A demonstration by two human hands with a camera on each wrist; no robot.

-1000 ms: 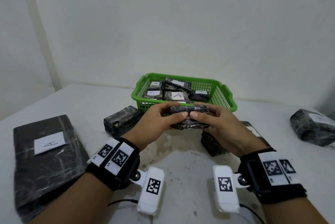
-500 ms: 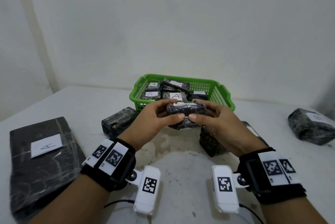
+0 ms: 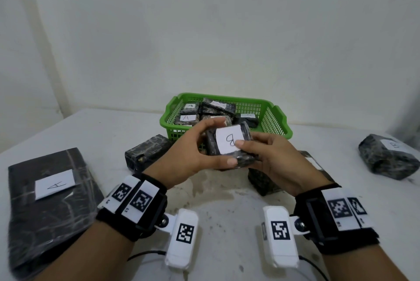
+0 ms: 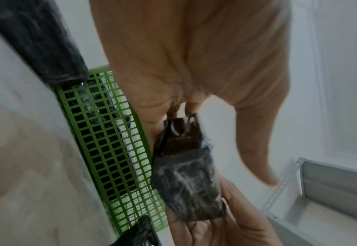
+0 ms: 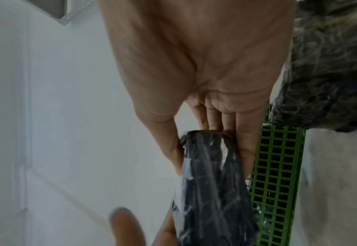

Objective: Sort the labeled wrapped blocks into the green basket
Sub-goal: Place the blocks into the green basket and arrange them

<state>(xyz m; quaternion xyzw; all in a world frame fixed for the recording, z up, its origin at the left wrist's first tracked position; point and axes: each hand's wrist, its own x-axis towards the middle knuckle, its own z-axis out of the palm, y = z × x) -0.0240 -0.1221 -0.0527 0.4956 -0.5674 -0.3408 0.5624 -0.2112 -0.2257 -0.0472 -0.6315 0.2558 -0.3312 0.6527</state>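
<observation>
Head view: both hands pinch one wrapped block (image 3: 229, 147) between them, left hand (image 3: 188, 155) at its left end, right hand (image 3: 276, 162) at its right, just in front of the green basket (image 3: 276, 121). Its white label faces up, marked B. More blocks lie in the basket and on the worktop (image 3: 227, 201).

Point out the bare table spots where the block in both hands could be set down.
The held block could go on bare table between the green basket and the B block at right, or between the flat A package and the left block. The basket is crowded; under the hands, blocks press close.
</observation>
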